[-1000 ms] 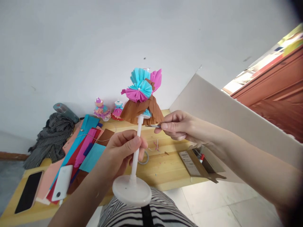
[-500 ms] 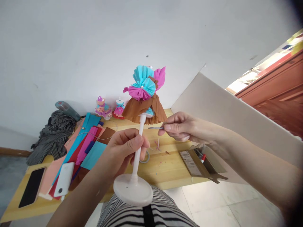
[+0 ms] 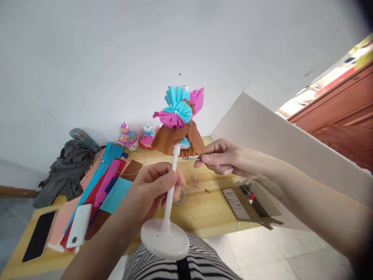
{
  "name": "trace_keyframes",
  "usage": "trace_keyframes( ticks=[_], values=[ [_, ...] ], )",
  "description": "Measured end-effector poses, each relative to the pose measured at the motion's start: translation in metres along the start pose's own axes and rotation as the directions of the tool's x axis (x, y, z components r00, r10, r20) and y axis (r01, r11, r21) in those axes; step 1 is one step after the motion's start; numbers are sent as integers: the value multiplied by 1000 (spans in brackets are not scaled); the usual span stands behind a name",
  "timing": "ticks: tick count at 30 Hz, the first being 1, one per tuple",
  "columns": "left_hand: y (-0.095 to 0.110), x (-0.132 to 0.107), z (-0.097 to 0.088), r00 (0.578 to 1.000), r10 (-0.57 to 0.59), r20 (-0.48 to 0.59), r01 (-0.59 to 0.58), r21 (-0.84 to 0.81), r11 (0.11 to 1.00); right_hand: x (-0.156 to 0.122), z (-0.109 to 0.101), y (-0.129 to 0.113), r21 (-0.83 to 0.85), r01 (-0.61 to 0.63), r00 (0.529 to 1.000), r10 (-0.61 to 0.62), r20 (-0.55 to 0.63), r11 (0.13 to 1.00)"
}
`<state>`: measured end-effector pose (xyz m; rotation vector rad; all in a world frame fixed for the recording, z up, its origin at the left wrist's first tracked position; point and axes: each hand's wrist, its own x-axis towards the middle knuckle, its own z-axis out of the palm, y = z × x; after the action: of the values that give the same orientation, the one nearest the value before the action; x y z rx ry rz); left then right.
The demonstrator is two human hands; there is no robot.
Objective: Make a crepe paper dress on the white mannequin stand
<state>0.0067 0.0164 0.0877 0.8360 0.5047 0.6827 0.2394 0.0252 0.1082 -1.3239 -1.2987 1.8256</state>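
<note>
My left hand (image 3: 154,188) is wrapped round the white pole of a small mannequin stand (image 3: 164,238), holding it up over my lap. On the stand sits a crepe-paper dress (image 3: 178,130) with a brown skirt and blue and pink fans. My right hand (image 3: 223,157) is pinched on small scissors (image 3: 190,158), whose thin metal tip points at the hem of the brown skirt, right beside the pole.
A wooden table (image 3: 201,212) holds coloured paper sheets (image 3: 105,182), a black phone (image 3: 39,236), a white device (image 3: 78,225), a striped cloth (image 3: 65,171), two small finished dress figures (image 3: 135,137) and an open cardboard box (image 3: 247,204). A white wall stands behind.
The stand and dress have shifted slightly right and down in view. My right hand stays at the skirt hem with the scissors.
</note>
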Motion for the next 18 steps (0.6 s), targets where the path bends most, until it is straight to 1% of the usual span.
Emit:
trace_keyframes(
  ticks=[3,9,18],
  values=[
    [0,1,1,1000,-6,3,6,-1,1000,-1,1,-2,-21,24,1000,-25,-6,999],
    [0,1,0,1000,-11,-1,11,25,1000,0,3,-5,-32,24,1000,-24,-11,999],
    [-1,3,-4,1000,-21,-18,22,48,999,0,0,6,11,-12,1000,12,-10,1000]
  ],
)
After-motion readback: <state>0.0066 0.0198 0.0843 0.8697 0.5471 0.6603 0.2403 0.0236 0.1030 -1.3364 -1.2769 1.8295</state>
